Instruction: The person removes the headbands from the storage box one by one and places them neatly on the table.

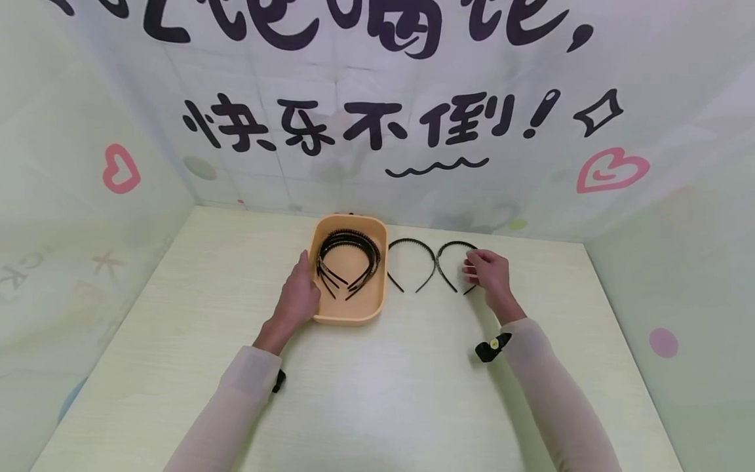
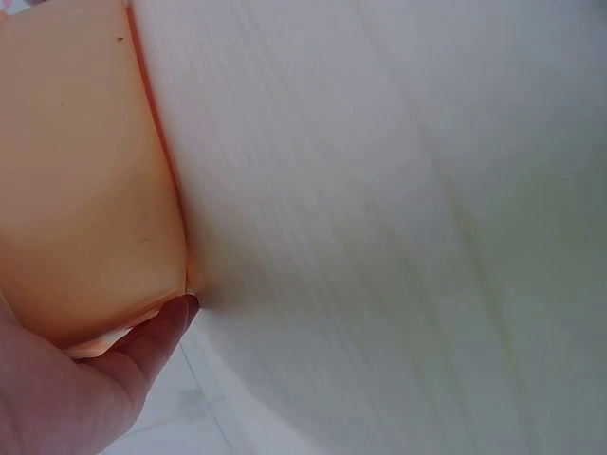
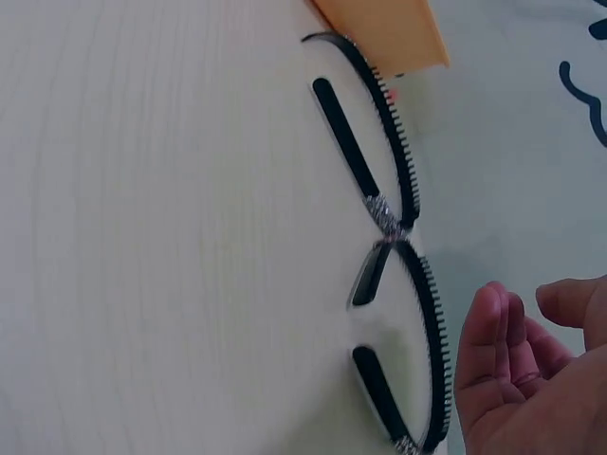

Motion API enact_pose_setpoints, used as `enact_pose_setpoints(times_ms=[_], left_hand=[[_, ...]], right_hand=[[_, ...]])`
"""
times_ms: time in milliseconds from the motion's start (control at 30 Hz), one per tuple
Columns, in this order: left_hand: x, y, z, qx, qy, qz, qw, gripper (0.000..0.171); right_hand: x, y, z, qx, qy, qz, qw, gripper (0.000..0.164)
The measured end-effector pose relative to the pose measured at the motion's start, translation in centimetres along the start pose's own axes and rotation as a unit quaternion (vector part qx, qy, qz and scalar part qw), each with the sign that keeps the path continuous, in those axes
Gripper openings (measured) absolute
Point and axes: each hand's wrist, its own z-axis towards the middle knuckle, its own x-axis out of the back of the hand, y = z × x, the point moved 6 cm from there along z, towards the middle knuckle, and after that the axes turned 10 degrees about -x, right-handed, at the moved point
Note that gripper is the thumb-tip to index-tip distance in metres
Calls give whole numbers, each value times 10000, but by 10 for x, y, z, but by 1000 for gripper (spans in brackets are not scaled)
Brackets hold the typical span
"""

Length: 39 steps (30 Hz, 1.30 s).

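The sleeves are pale, the wrist devices black, one yellow-dotted.

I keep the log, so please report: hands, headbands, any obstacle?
Left hand grips orange bin; right hand holds nothing, beside right loose headband. More headbands inside bin. Left loose headband beside bin. No obstacle seen.

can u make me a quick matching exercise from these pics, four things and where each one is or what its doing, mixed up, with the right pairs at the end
Things
1. overlapping pile of black toothed headbands
2. person's right hand
3. two loose black toothed headbands
4. person's left hand

Places and states
A. lying on the pale wood-grain table
B. gripping the left side of the rounded, pale orange plastic tray
C. inside the tray
D. holding nothing

Right pairs: 1-C, 2-D, 3-A, 4-B
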Motion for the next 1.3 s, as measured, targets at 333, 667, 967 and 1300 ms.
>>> enact_pose_setpoints(times_ms=[333,667,967,1300], left_hand=[[0,0,0,27,-23,-24,10000,67],[0,-1,-1,-11,-13,-20,10000,67],[1,1,-1,-10,3,-52,10000,67],[1,2,0,-4,-7,40,10000,67]], right_hand=[[-60,-18,-31,412,-1105,-221,9928,40],[-127,-26,-70,442,-2705,-349,9611,45],[-172,-26,-99,-581,-3646,-238,9291,55],[-210,-9,-99,-1488,-3542,123,9232,59]])
